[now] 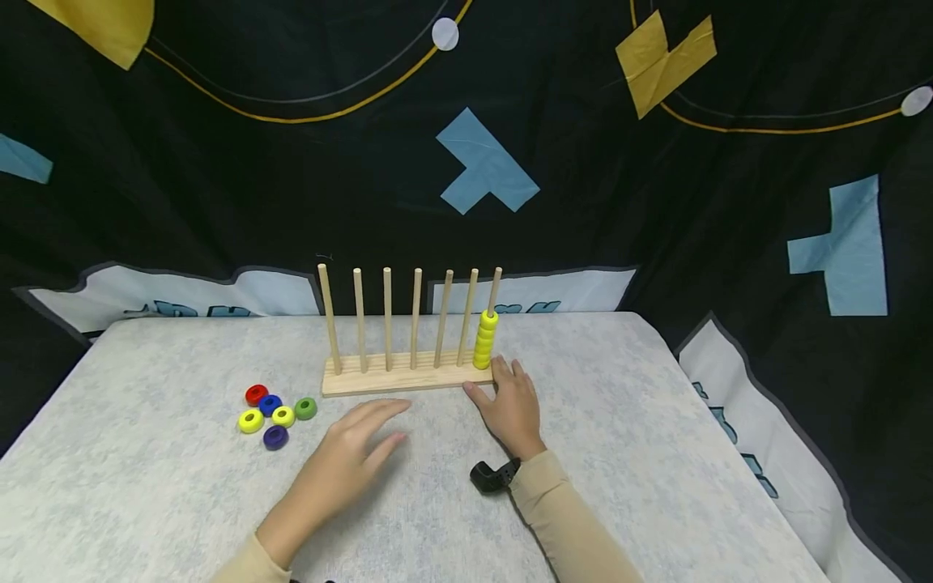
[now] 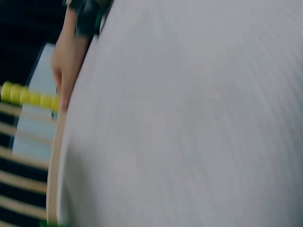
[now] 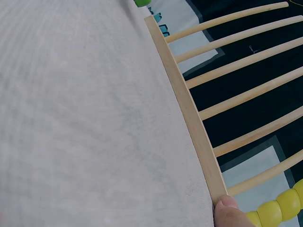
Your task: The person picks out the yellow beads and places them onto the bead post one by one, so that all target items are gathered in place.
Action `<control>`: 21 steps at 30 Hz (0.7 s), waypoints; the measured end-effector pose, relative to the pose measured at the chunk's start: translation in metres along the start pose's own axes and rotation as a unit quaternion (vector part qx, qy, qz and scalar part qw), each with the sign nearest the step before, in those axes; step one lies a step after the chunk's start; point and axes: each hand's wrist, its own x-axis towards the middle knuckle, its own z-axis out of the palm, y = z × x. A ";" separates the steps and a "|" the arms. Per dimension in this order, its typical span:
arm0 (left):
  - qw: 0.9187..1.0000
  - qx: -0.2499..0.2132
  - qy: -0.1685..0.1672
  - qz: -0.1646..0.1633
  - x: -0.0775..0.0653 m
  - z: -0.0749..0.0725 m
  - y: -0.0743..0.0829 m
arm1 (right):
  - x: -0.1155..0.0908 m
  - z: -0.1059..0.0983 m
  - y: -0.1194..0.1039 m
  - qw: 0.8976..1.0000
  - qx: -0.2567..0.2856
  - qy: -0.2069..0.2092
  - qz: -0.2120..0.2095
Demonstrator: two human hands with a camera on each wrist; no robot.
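Observation:
A wooden peg rack [image 1: 408, 375] with several upright pegs stands toward the back of the table. Yellow rings [image 1: 484, 340] are stacked on its rightmost peg; the other pegs are bare. My right hand [image 1: 514, 409] holds the rack's right end, its thumb [image 3: 228, 213] on the front edge in the right wrist view. My left hand [image 1: 345, 453] hovers over the table in front of the rack, fingers extended and apart from the thumb, with nothing in it. Left of it lie loose rings: red [image 1: 256, 394], blue [image 1: 270, 405], green [image 1: 305, 408], purple [image 1: 275, 437] and two yellow [image 1: 251, 420].
The pale grey table [image 1: 619, 453] spreads around the rack. Behind it hangs a black cloth [image 1: 291, 194] with blue and gold shapes. A black wrist device [image 1: 492, 477] sits on my right wrist.

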 end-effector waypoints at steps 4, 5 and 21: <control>0.997 0.044 0.029 -0.059 -0.019 -0.021 -0.022 | 0.000 0.001 0.000 1.000 0.002 -0.004 -0.002; 0.995 0.052 0.036 -0.073 -0.024 -0.027 -0.028 | 0.000 0.001 0.000 1.000 0.002 -0.004 -0.002; 0.928 0.125 -0.006 -0.350 -0.060 -0.073 -0.099 | 0.000 0.000 0.002 1.000 0.002 0.008 -0.005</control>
